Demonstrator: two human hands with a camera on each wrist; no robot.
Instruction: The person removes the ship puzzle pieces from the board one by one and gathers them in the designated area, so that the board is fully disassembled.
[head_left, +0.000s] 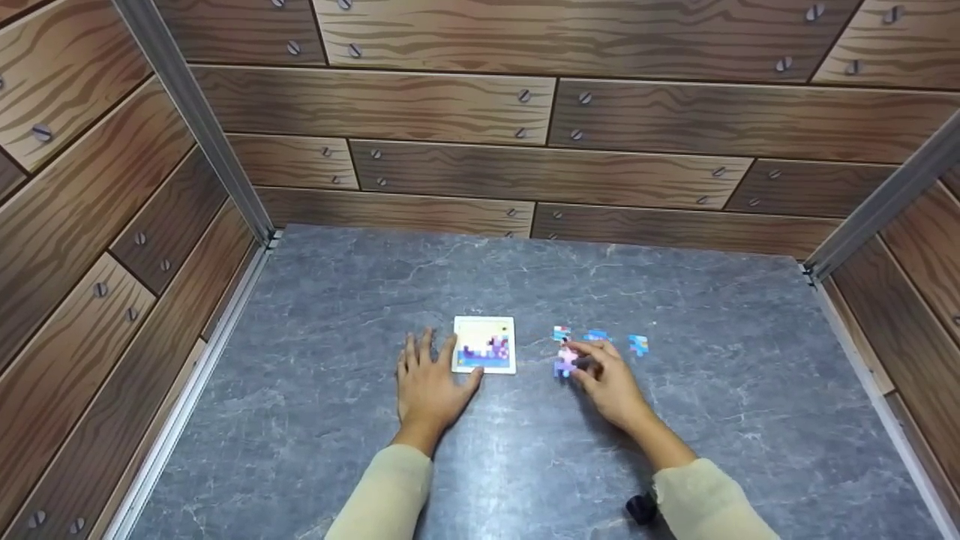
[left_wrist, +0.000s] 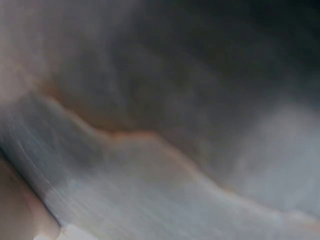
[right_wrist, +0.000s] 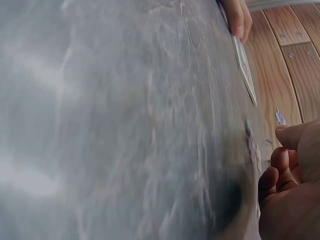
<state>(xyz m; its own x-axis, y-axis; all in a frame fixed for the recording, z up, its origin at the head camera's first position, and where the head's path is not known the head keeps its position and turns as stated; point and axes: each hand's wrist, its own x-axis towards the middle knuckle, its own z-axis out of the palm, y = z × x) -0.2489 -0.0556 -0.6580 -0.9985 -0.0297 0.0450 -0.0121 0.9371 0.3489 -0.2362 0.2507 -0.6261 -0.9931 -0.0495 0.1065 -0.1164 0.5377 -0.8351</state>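
A small white-framed jigsaw puzzle (head_left: pixel 512 337), partly filled with purple and blue at its lower part, lies flat on the grey table. My left hand (head_left: pixel 433 386) rests at its left side, fingers spread, with the thumb at the lower edge and the index finger by the left edge. To the right of it, my right hand (head_left: pixel 611 386) pinches a puzzle piece (right_wrist: pixel 280 116) between thumb and fingertips, raised over the table. Just past those fingertips a purple puzzle piece (head_left: pixel 564 369) shows. The left wrist view is mostly dark and blurred.
More loose puzzle pieces lie beyond the right hand: one multicoloured piece (head_left: pixel 562 332), a blue piece (head_left: pixel 597 335) and another blue piece (head_left: pixel 638 344). A black object (head_left: pixel 641 509) is beside the right sleeve. Wood-patterned walls (head_left: pixel 450 169) enclose the table's back and sides.
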